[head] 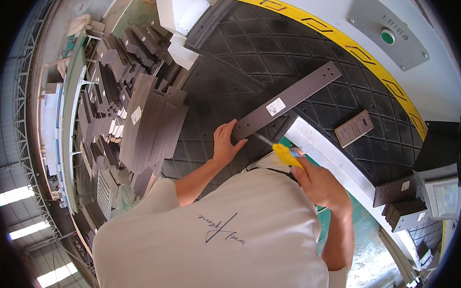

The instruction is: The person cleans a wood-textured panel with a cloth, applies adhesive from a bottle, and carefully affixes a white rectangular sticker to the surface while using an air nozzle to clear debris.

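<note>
A long flat dark metal bar (289, 98) with drilled holes at both ends and a white label lies slantwise on the black gridded work surface (208, 116). My left hand (226, 144) grips its near end, thumb on one side and fingers on the other. In my right hand (314, 183) is a tool with a yellow handle (287, 156) and a thin metal shaft. The shaft points at the bar's near end; whether its tip touches the bar is not clear.
Stacked dark metal plates (151, 122) stand at the left. A phone-like device (354, 128) lies right of the bar. A bright metal rail (329, 159) runs in front of me on the right. More plates (405, 215) sit at the far right. A yellow-edged machine housing with a green button (387, 36) rises beyond.
</note>
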`<move>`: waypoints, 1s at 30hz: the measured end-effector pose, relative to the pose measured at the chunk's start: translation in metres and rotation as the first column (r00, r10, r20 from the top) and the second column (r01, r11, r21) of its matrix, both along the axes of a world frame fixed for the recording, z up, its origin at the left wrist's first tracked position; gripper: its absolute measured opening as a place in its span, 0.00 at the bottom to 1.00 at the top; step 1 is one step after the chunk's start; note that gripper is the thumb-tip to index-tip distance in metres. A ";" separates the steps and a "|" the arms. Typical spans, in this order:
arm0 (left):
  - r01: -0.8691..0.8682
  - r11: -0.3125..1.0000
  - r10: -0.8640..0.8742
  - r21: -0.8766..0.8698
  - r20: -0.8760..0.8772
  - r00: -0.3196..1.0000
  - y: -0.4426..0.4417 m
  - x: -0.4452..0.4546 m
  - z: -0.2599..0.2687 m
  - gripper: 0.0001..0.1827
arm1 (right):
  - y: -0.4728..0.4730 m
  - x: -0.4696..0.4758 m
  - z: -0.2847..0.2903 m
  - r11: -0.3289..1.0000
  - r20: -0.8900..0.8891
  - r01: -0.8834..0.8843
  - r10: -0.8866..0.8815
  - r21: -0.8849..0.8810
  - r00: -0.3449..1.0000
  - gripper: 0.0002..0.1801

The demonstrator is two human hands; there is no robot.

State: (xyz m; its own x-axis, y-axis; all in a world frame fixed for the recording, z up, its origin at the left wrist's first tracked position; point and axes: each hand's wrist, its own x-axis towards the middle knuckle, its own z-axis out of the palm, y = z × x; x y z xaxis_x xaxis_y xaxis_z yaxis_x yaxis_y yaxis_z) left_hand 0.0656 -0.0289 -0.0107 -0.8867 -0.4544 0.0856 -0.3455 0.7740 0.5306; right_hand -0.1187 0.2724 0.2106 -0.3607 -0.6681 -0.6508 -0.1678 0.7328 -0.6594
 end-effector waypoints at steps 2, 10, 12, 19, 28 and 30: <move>0.009 1.000 -0.009 -0.025 -0.012 1.000 -0.002 0.002 -0.007 0.45 | -0.007 0.003 0.006 0.997 -0.051 0.000 0.004 0.072 0.999 0.26; 0.026 0.998 -0.028 -0.059 -0.035 0.999 -0.003 0.000 -0.007 0.44 | -0.012 0.004 0.009 0.999 -0.079 -0.034 0.036 0.027 0.996 0.27; 0.041 0.996 -0.046 -0.077 -0.062 0.997 -0.002 -0.003 -0.006 0.43 | -0.008 0.003 -0.005 0.995 -0.161 -0.082 0.072 -0.056 0.984 0.28; 0.039 0.997 -0.043 -0.068 -0.051 0.998 -0.003 -0.004 -0.005 0.45 | 0.001 -0.036 -0.021 0.999 -0.043 0.002 -0.004 -0.052 0.999 0.30; 0.051 0.998 -0.052 -0.026 -0.047 0.998 -0.004 -0.002 -0.004 0.43 | 0.034 -0.123 -0.058 0.808 -0.262 0.584 -0.582 -0.078 0.770 0.30; 0.047 0.998 -0.048 -0.040 -0.035 0.998 -0.005 0.000 -0.003 0.43 | 0.023 -0.130 -0.062 0.767 -0.278 0.627 -0.637 -0.136 0.719 0.30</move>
State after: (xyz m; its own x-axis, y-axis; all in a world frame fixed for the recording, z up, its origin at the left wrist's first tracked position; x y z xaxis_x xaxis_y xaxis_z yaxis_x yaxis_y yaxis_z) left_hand 0.0653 -0.0335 -0.0138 -0.9032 -0.4075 0.1348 -0.2892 0.8097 0.5106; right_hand -0.2487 0.2959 0.1488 -0.8733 -0.2326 -0.4281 0.1417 0.7194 -0.6800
